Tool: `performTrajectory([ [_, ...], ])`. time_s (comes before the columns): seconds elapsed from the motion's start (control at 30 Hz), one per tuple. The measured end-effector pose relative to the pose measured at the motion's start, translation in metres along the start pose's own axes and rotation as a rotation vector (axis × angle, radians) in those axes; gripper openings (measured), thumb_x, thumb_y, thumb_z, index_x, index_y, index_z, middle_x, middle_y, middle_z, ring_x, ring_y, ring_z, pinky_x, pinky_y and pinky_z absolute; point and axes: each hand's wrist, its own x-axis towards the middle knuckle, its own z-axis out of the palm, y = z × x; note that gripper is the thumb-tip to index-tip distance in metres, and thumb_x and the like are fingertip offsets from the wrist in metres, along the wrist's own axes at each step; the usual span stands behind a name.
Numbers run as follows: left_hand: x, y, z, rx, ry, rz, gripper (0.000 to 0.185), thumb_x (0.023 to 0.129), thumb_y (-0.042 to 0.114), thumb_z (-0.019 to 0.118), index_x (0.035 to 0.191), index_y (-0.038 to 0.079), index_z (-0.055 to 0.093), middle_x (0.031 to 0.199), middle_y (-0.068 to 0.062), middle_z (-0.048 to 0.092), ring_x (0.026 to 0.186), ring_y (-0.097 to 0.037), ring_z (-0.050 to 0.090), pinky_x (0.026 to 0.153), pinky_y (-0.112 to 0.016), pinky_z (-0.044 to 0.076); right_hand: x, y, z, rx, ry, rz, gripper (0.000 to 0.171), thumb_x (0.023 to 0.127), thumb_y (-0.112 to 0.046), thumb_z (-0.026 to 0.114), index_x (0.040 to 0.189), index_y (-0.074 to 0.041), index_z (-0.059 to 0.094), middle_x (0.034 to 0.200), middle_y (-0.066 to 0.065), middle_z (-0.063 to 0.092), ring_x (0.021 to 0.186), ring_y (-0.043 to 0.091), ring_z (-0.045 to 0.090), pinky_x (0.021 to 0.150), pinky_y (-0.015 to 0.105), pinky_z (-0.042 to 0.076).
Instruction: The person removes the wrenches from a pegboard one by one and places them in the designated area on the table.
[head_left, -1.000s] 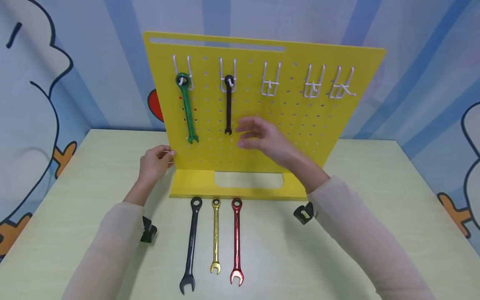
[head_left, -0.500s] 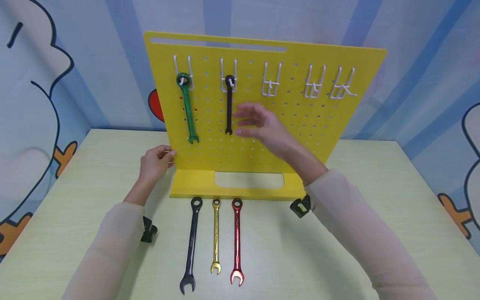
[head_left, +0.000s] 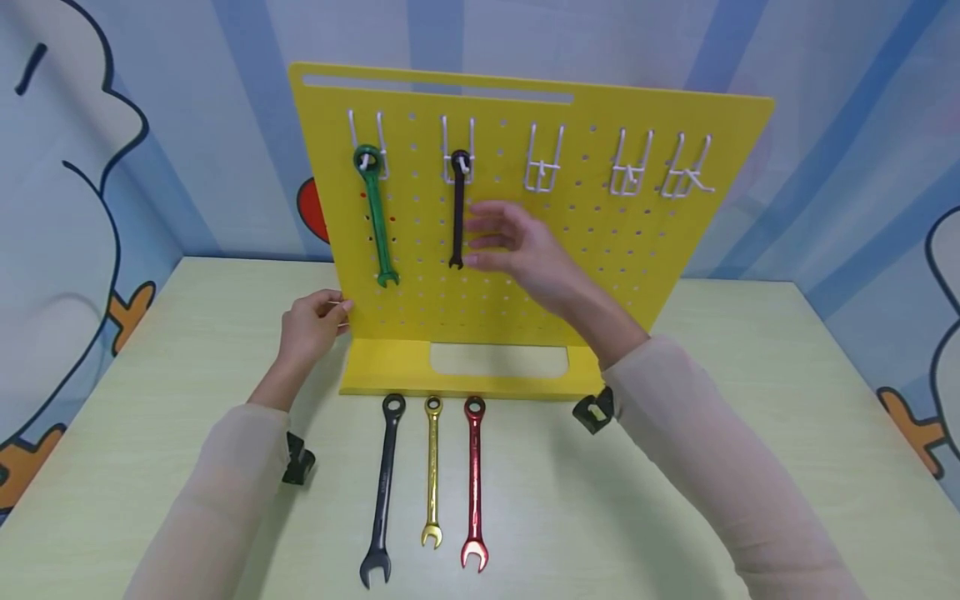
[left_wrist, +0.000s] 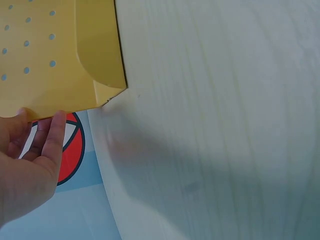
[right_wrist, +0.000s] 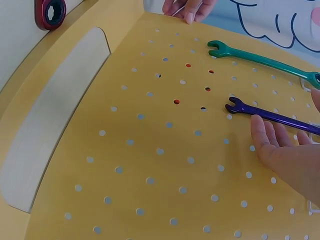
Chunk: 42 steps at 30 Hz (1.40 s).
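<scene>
Purple wrench (head_left: pixel 457 210) hangs vertically (ring uppermost), at nine o'clock from right hand's (head_left: pixel 517 250) straight, open fingers (right_wrist: pixel 265 136); left hand (head_left: pixel 310 325) grips pegboard (head_left: pixel 600 250).

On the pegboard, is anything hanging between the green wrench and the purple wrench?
No. In the head view only bare yellow pegboard with its holes separates the green wrench from the purple wrench; the right wrist view shows the same.
</scene>
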Motion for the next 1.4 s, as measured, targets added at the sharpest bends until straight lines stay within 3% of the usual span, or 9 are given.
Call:
performTrajectory([
  [0.5,0.0006,-0.0001,-0.0001,0.004,0.011,-0.009,0.031,0.089,0.033,0.054,0.11,0.011,0.06,0.101,-0.007,0.061,0.085,-0.02,0.061,0.073,-0.03,0.054,0.003,-0.0017,0.0013,0.017,-0.014,-0.005,0.054,0.085,0.004,0.059,0.133,-0.003,0.037,0.122,0.012,0.05,0.114,0.026,0.046,0.095,0.028,0.042],
  [0.8,0.0008,-0.0014,0.0,0.008,0.009,-0.006,0.03,0.09,0.033,0.054,0.11,0.012,0.06,0.1,-0.006,0.061,0.084,-0.019,0.061,0.072,-0.029,0.055,0.0045,-0.0039,0.0027,0.046,-0.014,0.008,0.05,0.084,0.008,0.057,0.131,-0.001,0.04,0.114,0.016,0.051,0.104,0.025,0.05,0.091,0.03,0.045],
  [1.4,0.0021,-0.0032,0.0009,-0.005,0.01,0.0,0.029,0.09,0.033,0.054,0.109,0.012,0.061,0.099,-0.006,0.061,0.084,-0.019,0.061,0.071,-0.029,0.055,0.006,-0.0028,0.003,0.029,0.013,0.006,0.023,0.085,0.008,0.056,0.107,0.002,0.052,0.096,0.013,0.056,0.083,0.023,0.054,0.08,0.04,0.049],
])
